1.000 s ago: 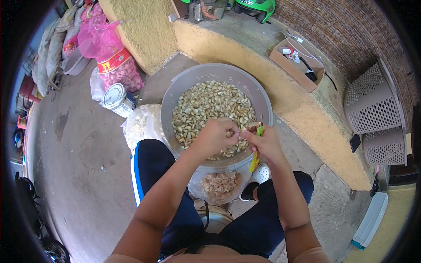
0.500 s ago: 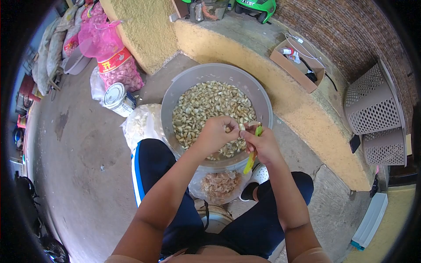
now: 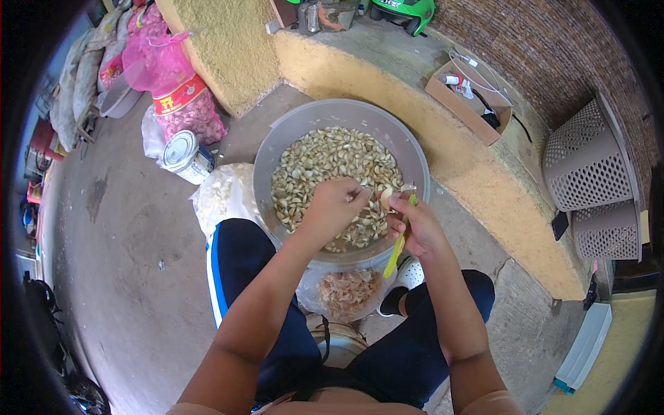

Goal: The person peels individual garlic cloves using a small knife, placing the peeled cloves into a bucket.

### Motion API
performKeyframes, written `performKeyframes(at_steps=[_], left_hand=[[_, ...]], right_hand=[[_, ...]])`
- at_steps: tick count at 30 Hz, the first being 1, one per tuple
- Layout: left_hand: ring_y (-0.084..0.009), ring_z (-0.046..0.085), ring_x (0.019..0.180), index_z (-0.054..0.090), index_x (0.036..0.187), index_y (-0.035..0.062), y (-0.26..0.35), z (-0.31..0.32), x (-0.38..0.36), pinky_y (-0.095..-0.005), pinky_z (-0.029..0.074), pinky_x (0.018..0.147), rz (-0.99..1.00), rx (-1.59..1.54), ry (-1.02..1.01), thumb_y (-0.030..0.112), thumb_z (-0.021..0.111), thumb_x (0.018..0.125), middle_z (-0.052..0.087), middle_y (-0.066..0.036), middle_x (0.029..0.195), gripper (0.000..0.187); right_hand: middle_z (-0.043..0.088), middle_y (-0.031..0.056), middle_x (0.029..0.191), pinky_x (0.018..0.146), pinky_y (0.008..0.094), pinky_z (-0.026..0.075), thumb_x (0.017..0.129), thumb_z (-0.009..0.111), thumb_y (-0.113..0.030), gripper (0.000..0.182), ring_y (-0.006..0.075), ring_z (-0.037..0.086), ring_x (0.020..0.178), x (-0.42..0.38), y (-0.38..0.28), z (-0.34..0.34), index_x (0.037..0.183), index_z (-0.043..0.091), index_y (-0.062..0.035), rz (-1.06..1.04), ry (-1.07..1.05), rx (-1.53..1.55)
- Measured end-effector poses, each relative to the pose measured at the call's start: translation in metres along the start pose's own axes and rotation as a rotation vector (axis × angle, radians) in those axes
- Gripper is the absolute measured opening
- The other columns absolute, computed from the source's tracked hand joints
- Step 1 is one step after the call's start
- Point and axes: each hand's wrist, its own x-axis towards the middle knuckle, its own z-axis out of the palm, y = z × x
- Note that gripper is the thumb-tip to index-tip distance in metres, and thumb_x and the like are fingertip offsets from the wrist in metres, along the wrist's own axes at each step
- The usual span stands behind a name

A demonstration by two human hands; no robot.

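Note:
A large grey tub (image 3: 290, 131) in front of me holds many garlic cloves (image 3: 332, 155), some with brown skin on them. Above its near right side, my right hand (image 3: 420, 225) is closed around a yellow-green knife (image 3: 395, 254), its handle slanting down toward me. A pale garlic clove (image 3: 386, 198) shows at that hand's thumb and fingertips. My left hand (image 3: 337, 209) is just left of it, over the cloves, fingers curled in a pinch; what lies between them is hidden. A small gap separates the two hands.
Between my legs sits a clear bag of brown peelings (image 3: 346, 294). Left of the tub are a white plastic bag (image 3: 225, 197), a metal can (image 3: 188, 155) and a pink mesh sack (image 3: 190, 117). A low yellow ledge (image 3: 477, 187) curves along the right, bearing a cardboard box (image 3: 460, 104).
My left hand has drawn slightly left and up, away from the right hand. The right hand has shifted a little right with the knife, and the clove stays at its fingertips.

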Motion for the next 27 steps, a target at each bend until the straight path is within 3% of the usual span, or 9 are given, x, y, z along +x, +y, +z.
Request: performKeyframes(at_steps=[5,8,11,17,23,27], left_hand=[[-0.0214,0.057,0.064,0.062,0.081,0.0030,0.015,-0.001,-0.004,-0.0291,0.044,0.060,0.057,-0.082,0.028,0.012,0.064,0.069,0.060,-0.010,0.073,0.015],[-0.0211,0.057,0.064,0.062,0.082,0.0033,0.014,0.001,-0.004,-0.0288,0.045,0.060,0.187,-0.093,-0.009,0.012,0.064,0.069,0.059,-0.010,0.071,0.016],[-0.0222,0.056,0.064,0.063,0.082,0.0034,0.017,-0.002,-0.005,-0.0298,0.045,0.061,0.179,0.027,-0.062,0.011,0.064,0.070,0.058,-0.010,0.070,0.015],[-0.0190,0.056,0.059,0.065,0.076,0.0052,0.009,0.000,-0.005,-0.0274,0.043,0.055,0.274,0.070,-0.032,0.010,0.065,0.068,0.056,-0.007,0.064,0.010],[-0.0175,0.056,0.059,0.064,0.075,0.0031,0.013,-0.006,-0.005,-0.0268,0.044,0.056,0.218,0.012,-0.093,0.008,0.064,0.068,0.057,-0.007,0.065,0.009],[-0.0225,0.057,0.062,0.062,0.073,0.0012,0.013,-0.007,-0.004,-0.0301,0.045,0.059,0.146,-0.035,-0.106,0.008,0.062,0.068,0.058,-0.011,0.068,0.009]], right_hand=[[0.050,0.0008,0.063,0.040,0.0216,0.036,0.078,0.059,-0.011,0.010,0.0059,0.042,0.045,0.003,0.004,-0.002,0.081,0.054,-0.0030,-0.043,0.062,0.007],[0.050,0.0010,0.061,0.039,0.0222,0.037,0.078,0.059,-0.010,0.010,0.0067,0.042,0.043,0.004,0.004,-0.003,0.081,0.053,-0.0027,-0.063,0.086,-0.047],[0.049,0.0011,0.060,0.041,0.0214,0.035,0.077,0.059,-0.011,0.014,0.0060,0.040,0.043,0.005,0.006,-0.006,0.085,0.051,-0.0026,-0.063,0.085,-0.112],[0.053,0.0003,0.060,0.041,0.0197,0.036,0.074,0.064,-0.013,0.013,0.0069,0.045,0.045,0.003,0.005,0.003,0.074,0.057,-0.0024,-0.171,0.210,-0.399],[0.052,0.0001,0.057,0.040,0.0200,0.035,0.073,0.065,-0.014,0.015,0.0067,0.044,0.044,0.003,0.007,-0.001,0.076,0.059,-0.0007,-0.215,0.188,-0.483],[0.051,0.0007,0.055,0.038,0.0207,0.034,0.073,0.065,-0.014,0.015,0.0070,0.044,0.042,0.001,0.007,0.003,0.072,0.058,-0.0005,-0.220,0.191,-0.502]])
